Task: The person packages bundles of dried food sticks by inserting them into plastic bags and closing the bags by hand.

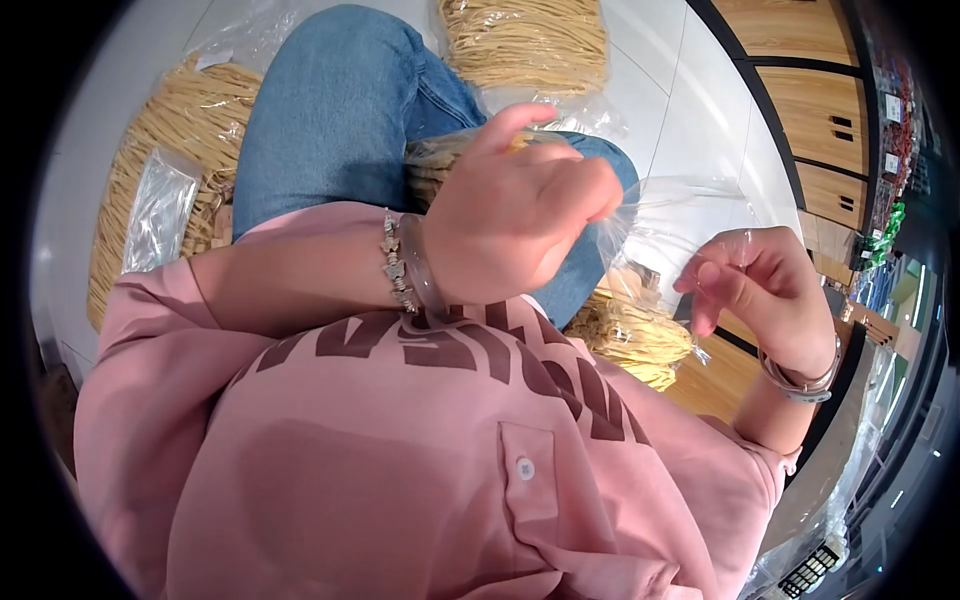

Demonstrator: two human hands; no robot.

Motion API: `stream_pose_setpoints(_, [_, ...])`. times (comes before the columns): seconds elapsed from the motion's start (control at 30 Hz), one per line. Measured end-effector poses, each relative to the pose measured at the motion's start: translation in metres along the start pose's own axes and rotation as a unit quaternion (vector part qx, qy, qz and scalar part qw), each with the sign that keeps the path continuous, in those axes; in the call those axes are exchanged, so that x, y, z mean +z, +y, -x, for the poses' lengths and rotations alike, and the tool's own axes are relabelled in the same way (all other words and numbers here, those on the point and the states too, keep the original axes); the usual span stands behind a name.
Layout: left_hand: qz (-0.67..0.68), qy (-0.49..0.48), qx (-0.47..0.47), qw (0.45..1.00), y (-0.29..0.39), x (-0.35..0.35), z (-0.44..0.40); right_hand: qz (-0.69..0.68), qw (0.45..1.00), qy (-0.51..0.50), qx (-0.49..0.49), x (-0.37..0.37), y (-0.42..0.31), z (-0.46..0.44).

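Note:
My left hand [515, 215] is closed, its thumb side gripping the gathered film of a clear plastic bag [675, 205]; one finger sticks out. To the right, my right hand [765, 295] has curled fingers pinching the thin film of the same bag, which stretches between the hands. Under the hands a bagged bundle of yellowish strips [640, 340] shows beside my leg. Part of another clear bag with tan contents [430, 165] lies between my legs, mostly hidden by my left hand.
Bagged tan strips [525, 45] lie on the tiled floor at the top. Another large bag of strips [180, 120] is at the left, with a flat clear packet [160, 210] on it. Wooden drawers [815, 120] and hanging packaged goods [890, 130] stand at the right.

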State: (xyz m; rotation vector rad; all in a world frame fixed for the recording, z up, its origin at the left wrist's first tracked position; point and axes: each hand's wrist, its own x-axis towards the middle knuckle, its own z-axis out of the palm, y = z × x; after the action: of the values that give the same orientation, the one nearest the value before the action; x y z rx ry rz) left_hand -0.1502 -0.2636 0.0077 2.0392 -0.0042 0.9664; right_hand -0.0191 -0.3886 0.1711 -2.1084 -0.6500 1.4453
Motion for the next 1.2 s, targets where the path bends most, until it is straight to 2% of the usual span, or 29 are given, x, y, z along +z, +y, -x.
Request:
stream_pose_setpoints(0.03, [0.003,-0.001,0.001,1.0,0.0,0.0,0.0,-0.005,0.999,0.038,-0.035,0.003,0.004,0.0])
stream_pose_setpoints(0.13, [0.012,-0.006,0.001,1.0,0.001,0.001,0.0,0.022,0.996,0.086,-0.011,-0.001,-0.005,0.002])
stream_pose_setpoints(0.27, [0.034,-0.032,-0.023,0.999,0.004,-0.004,-0.004,-0.033,0.993,0.091,-0.07,-0.003,0.003,-0.002])
stream_pose_setpoints(0.37, [0.071,-0.032,-0.067,0.995,0.004,-0.006,-0.009,0.022,0.992,0.062,-0.106,-0.013,0.005,-0.008])
stream_pose_setpoints(0.4, [0.086,-0.027,-0.084,0.992,0.003,-0.006,-0.009,0.074,0.978,0.118,-0.157,-0.015,0.004,-0.006])
stream_pose_setpoints(0.47, [0.089,-0.006,-0.07,0.994,-0.006,0.0,-0.012,0.174,0.924,0.226,-0.254,-0.018,-0.001,0.001])
stream_pose_setpoints(0.5, [0.091,0.004,-0.063,0.994,-0.011,0.002,-0.016,0.244,0.86,0.302,-0.332,-0.011,-0.008,0.004])
stream_pose_setpoints(0.53, [0.119,-0.033,-0.094,0.988,-0.014,0.0,-0.02,0.308,0.778,0.371,-0.403,0.003,-0.014,0.007])
stream_pose_setpoints(0.57, [0.147,-0.071,-0.124,0.979,-0.015,-0.007,-0.03,0.365,0.703,0.394,-0.466,0.013,-0.014,0.008])
stream_pose_setpoints(0.63, [0.172,-0.178,-0.18,0.952,-0.018,-0.027,-0.054,0.526,0.572,0.31,-0.548,0.029,-0.006,0.006])
stream_pose_setpoints(0.67, [0.198,-0.191,-0.173,0.946,-0.033,-0.026,-0.061,0.589,0.525,0.273,-0.551,0.036,-0.001,0.0])
stream_pose_setpoints(0.73, [0.25,-0.218,-0.156,0.931,-0.059,-0.021,-0.076,0.671,0.465,0.246,-0.522,0.041,0.002,-0.015])
stream_pose_setpoints(0.8, [-0.012,-0.304,-0.153,0.94,-0.015,-0.04,-0.11,0.726,0.401,0.256,-0.497,0.036,0.0,-0.033])
stream_pose_setpoints(0.83, [0.168,-0.316,-0.137,0.924,-0.035,-0.039,-0.104,0.738,0.38,0.268,-0.489,0.032,0.0,-0.044])
stream_pose_setpoints(0.87, [0.343,-0.316,-0.117,0.877,-0.051,-0.037,-0.1,0.752,0.353,0.284,-0.48,0.028,0.002,-0.052])
stream_pose_setpoints(0.9, [0.328,-0.327,-0.112,0.879,-0.058,-0.033,-0.102,0.764,0.325,0.299,-0.47,0.024,0.004,-0.06])
stream_pose_setpoints(0.97, [0.401,-0.363,-0.108,0.834,-0.071,-0.03,-0.108,0.775,0.281,0.326,-0.462,0.018,0.01,-0.074])
stream_pose_setpoints(1.0, [0.437,-0.38,-0.105,0.809,-0.075,-0.028,-0.112,0.774,0.279,0.329,-0.464,0.014,0.011,-0.078])
stream_pose_setpoints(1.03, [0.399,-0.401,-0.12,0.816,-0.079,-0.027,-0.117,0.772,0.278,0.332,-0.466,0.01,0.011,-0.082])
stream_pose_setpoints(1.1, [0.414,-0.371,-0.115,0.823,-0.076,-0.021,-0.119,0.759,0.269,0.337,-0.487,0.006,0.008,-0.091])
stream_pose_setpoints(1.2, [0.467,-0.409,-0.096,0.778,-0.088,-0.012,-0.123,0.734,0.286,0.3,-0.537,0.007,-0.004,-0.095])
